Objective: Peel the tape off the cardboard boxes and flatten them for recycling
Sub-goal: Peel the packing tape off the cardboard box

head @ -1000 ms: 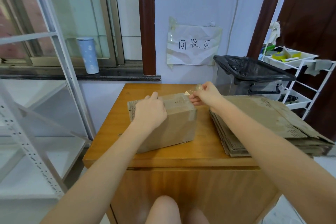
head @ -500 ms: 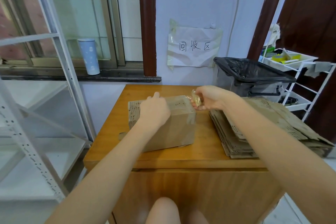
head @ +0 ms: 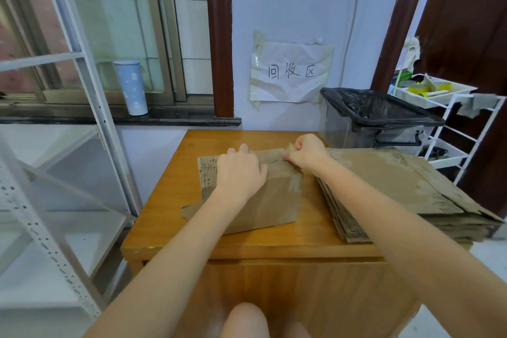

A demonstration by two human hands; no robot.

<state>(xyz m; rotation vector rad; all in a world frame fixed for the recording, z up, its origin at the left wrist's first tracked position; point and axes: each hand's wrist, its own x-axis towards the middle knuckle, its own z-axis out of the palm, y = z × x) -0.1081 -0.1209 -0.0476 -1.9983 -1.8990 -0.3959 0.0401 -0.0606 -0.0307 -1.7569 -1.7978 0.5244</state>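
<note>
A small closed cardboard box (head: 271,206) lies on the wooden table (head: 274,244), with clear tape (head: 295,181) running over its right end. My left hand (head: 240,171) lies flat on the box top and presses it down. My right hand (head: 306,152) is at the box's far right corner, its fingers pinched on the tape there. A stack of flattened cardboard (head: 397,189) lies on the table's right side, under my right forearm.
A bin with a black liner (head: 378,112) stands behind the flattened stack. A white trolley (head: 444,107) with tape rolls is at the far right. A metal shelf frame (head: 55,145) fills the left. A blue bottle (head: 131,88) stands on the window sill.
My right hand, which held a crumpled bit of tape just off the box's corner, has moved back onto the corner and pinches the tape. My left hand has stayed on the box top.
</note>
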